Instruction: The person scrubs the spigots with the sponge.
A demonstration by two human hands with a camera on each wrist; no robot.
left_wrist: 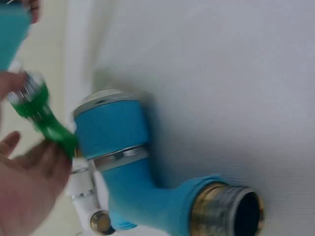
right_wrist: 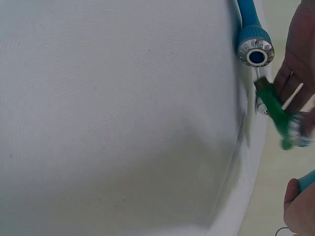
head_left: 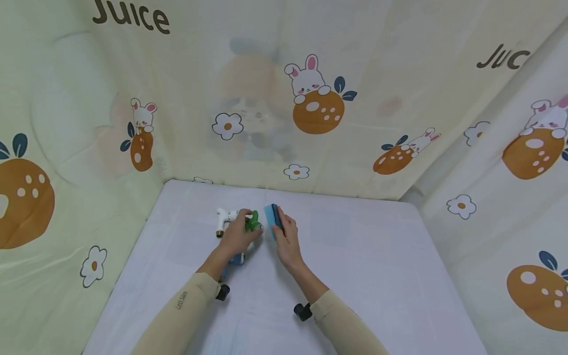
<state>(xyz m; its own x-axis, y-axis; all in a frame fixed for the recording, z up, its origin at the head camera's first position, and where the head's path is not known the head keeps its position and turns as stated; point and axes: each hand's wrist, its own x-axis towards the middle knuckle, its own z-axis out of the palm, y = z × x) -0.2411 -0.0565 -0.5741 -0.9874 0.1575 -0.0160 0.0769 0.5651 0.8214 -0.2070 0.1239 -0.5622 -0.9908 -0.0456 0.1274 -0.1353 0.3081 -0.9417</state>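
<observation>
Fingers of L hand (head_left: 237,237), curled, pinch a green, metal-collared pipe fitting (left_wrist: 56,132); R hand (head_left: 288,242) grips a light-blue, dark-backed block (head_left: 270,217), apart at fitting's approx 3 o'clock. Best: fitting steady, block's face square-on, light pressure w/ L thumb clear.

we see a table (head_left: 377,296) covered in a pale, finely woven cloth (right_wrist: 108,98) that reaches its far edge, with soft shadows and slight creases on it. on its left half, toward the far edge, we find a white fitting (head_left: 221,223) with a brass end, and closer to the near side lies a blue fitting (head_left: 238,259) with silver bands and a threaded metal end. both are partly hidden from us in the head view, and we cannot tell there whether they touch.
</observation>
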